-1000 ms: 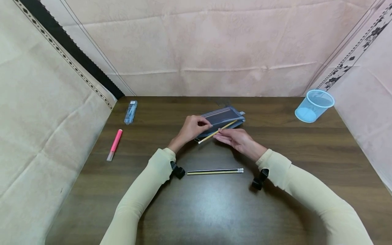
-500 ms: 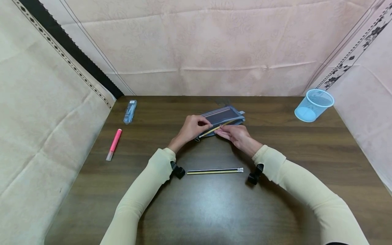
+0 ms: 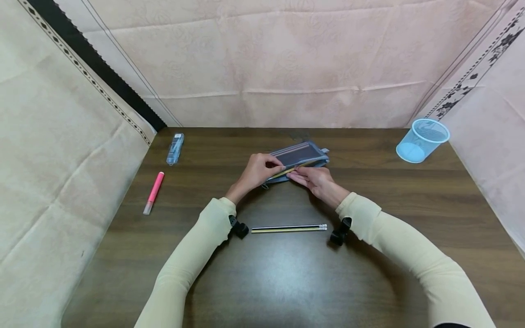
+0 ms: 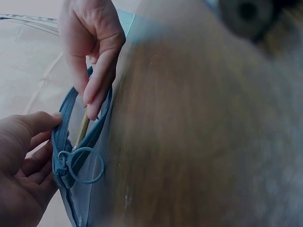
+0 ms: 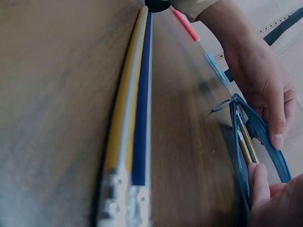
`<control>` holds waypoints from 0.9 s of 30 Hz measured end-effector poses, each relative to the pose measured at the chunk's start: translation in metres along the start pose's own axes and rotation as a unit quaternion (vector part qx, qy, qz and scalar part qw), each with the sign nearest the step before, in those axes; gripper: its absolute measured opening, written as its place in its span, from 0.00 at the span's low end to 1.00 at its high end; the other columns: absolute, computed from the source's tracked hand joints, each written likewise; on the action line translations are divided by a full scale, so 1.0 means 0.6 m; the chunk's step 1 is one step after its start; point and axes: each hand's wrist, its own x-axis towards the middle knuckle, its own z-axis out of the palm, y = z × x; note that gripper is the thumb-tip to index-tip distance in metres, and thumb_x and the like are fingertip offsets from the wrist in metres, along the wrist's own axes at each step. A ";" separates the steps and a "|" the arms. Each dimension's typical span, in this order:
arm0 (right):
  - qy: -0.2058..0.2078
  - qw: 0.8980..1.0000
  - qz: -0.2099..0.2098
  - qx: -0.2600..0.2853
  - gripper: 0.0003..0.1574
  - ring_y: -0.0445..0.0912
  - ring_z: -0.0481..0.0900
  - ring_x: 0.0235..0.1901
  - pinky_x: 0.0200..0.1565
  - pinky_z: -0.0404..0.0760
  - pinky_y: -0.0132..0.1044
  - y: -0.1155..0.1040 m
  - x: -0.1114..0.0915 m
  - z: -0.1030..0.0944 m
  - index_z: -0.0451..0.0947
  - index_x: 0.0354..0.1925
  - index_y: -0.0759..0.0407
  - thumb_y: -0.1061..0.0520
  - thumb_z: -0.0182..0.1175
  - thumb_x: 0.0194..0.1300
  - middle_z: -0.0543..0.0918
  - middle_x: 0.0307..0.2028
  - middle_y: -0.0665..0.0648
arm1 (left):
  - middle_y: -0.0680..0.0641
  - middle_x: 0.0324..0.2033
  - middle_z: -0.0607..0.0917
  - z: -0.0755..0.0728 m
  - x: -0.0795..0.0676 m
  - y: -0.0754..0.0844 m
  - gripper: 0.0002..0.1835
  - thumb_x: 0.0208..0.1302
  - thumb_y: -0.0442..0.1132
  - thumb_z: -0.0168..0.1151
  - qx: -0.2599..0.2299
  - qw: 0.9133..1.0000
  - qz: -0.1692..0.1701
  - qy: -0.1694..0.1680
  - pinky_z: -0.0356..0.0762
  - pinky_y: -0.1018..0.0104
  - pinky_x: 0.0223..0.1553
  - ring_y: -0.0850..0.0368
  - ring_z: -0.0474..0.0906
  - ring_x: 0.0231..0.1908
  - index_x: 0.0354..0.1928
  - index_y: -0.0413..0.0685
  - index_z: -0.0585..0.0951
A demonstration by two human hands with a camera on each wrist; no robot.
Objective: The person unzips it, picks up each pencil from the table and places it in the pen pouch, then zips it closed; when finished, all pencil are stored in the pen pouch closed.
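A blue zippered pencil pouch [image 3: 301,154] with see-through sides lies toward the back of the table. My left hand [image 3: 257,173] pinches the edge of its mouth, holding it apart; a ring zipper pull [image 4: 86,165] hangs at that end. Between the fingers of my right hand [image 3: 317,181] is a yellow pencil [image 4: 82,127], lowered into the pouch's mouth. Its far part is hidden by the hand and pouch. In the right wrist view a second pencil seems to lie alongside it inside. A yellow-striped pencil [image 5: 124,123] and a dark blue one [image 5: 141,123] lie side by side on the table before me.
A pink marker [image 3: 153,193] and a small light-blue case-like item [image 3: 175,149] lie at the left. At the back right stands a light-blue mesh cup [image 3: 422,141]. Cloth hangings [image 3: 287,64] border the wooden table [image 3: 254,282] at the back and sides.
My right hand has moved slightly left and brought the pencil from above the pouch down into its mouth. The left hand has stayed in place on the pouch.
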 end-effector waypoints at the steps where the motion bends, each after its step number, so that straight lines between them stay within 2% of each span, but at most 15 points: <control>1: -0.001 1.000 0.000 -0.001 0.25 0.49 0.91 0.38 0.54 0.83 0.39 0.001 -0.002 0.000 0.72 0.65 0.69 0.68 0.56 0.72 0.90 0.35 0.63 | 0.50 0.36 0.90 0.000 0.000 0.000 0.07 0.66 0.42 0.69 -0.001 1.000 -0.001 0.000 0.82 0.65 0.41 0.60 0.82 0.35 0.39 0.49 0.90; 9: -0.025 1.000 0.014 -0.012 0.27 0.48 0.91 0.39 0.55 0.82 0.37 0.005 -0.023 -0.003 0.68 0.68 0.70 0.67 0.56 0.72 0.90 0.36 0.62 | 0.50 0.36 0.90 -0.001 0.003 0.002 0.07 0.66 0.43 0.69 0.002 1.000 -0.003 0.002 0.80 0.66 0.41 0.59 0.81 0.35 0.39 0.49 0.91; 12: -0.040 0.999 0.007 -0.034 0.27 0.48 0.91 0.40 0.56 0.82 0.38 0.008 -0.033 -0.004 0.68 0.68 0.71 0.67 0.56 0.73 0.90 0.37 0.61 | 0.50 0.36 0.90 -0.001 0.004 0.003 0.07 0.66 0.43 0.69 0.001 1.000 -0.002 0.003 0.80 0.67 0.41 0.60 0.81 0.35 0.38 0.49 0.91; 15: -0.063 0.993 -0.037 -0.092 0.26 0.46 0.90 0.40 0.57 0.81 0.41 0.015 -0.044 -0.004 0.68 0.66 0.74 0.66 0.54 0.74 0.90 0.37 0.59 | 0.50 0.36 0.90 -0.001 0.005 0.003 0.07 0.66 0.43 0.69 0.003 1.000 0.000 0.004 0.80 0.67 0.41 0.60 0.82 0.35 0.39 0.50 0.91; 17: -0.076 0.983 -0.082 -0.148 0.24 0.46 0.90 0.39 0.56 0.82 0.44 0.020 -0.052 -0.002 0.69 0.64 0.77 0.66 0.55 0.74 0.90 0.38 0.60 | 0.50 0.36 0.90 -0.002 0.005 0.003 0.07 0.66 0.43 0.69 0.003 1.000 0.000 0.005 0.80 0.66 0.41 0.60 0.81 0.35 0.39 0.49 0.91; 18: -0.083 0.974 -0.107 -0.183 0.23 0.45 0.90 0.38 0.55 0.82 0.46 0.023 -0.057 -0.001 0.70 0.62 0.78 0.66 0.55 0.74 0.90 0.39 0.63 | 0.50 0.36 0.90 -0.001 0.004 0.003 0.07 0.66 0.43 0.69 0.003 1.000 0.000 0.004 0.80 0.66 0.41 0.60 0.81 0.35 0.39 0.49 0.91; 20: -0.100 0.949 -0.153 -0.257 0.21 0.46 0.90 0.37 0.52 0.84 0.48 0.029 -0.066 0.003 0.74 0.58 0.79 0.65 0.56 0.73 0.89 0.41 0.67 | 0.50 0.36 0.90 -0.001 0.003 0.003 0.07 0.66 0.43 0.69 0.002 1.000 -0.003 0.003 0.80 0.66 0.41 0.60 0.81 0.35 0.39 0.49 0.91; 22: -0.122 0.912 -0.200 -0.336 0.18 0.48 0.90 0.36 0.48 0.86 0.48 0.035 -0.074 0.007 0.78 0.53 0.79 0.64 0.58 0.72 0.88 0.42 0.70 | 0.50 0.36 0.90 -0.001 0.003 0.002 0.07 0.66 0.43 0.69 0.000 1.000 -0.004 0.003 0.80 0.67 0.40 0.60 0.81 0.34 0.39 0.49 0.91; 23: -0.132 0.885 -0.227 -0.384 0.16 0.47 0.89 0.35 0.46 0.87 0.45 0.037 -0.077 0.008 0.81 0.50 0.75 0.63 0.60 0.72 0.88 0.41 0.69 | 0.50 0.36 0.90 -0.001 0.002 0.001 0.07 0.66 0.43 0.69 -0.001 1.000 -0.005 0.003 0.79 0.67 0.40 0.60 0.81 0.34 0.39 0.49 0.91; 25: -0.149 0.823 -0.279 -0.472 0.11 0.45 0.87 0.34 0.42 0.87 0.40 0.041 -0.085 0.012 0.85 0.44 0.68 0.61 0.63 0.70 0.90 0.38 0.64 | 0.51 0.36 0.90 -0.001 0.002 0.001 0.07 0.66 0.43 0.69 -0.002 1.000 -0.006 0.004 0.79 0.67 0.39 0.60 0.80 0.34 0.39 0.50 0.91; 27: -0.170 0.752 -0.323 -0.549 0.07 0.42 0.84 0.32 0.39 0.83 0.34 0.044 -0.093 0.014 0.87 0.41 0.60 0.59 0.65 0.68 0.90 0.35 0.56 | 0.51 0.35 0.90 -0.001 0.002 0.001 0.07 0.66 0.44 0.69 -0.004 1.000 -0.006 0.005 0.79 0.67 0.39 0.61 0.80 0.34 0.39 0.50 0.90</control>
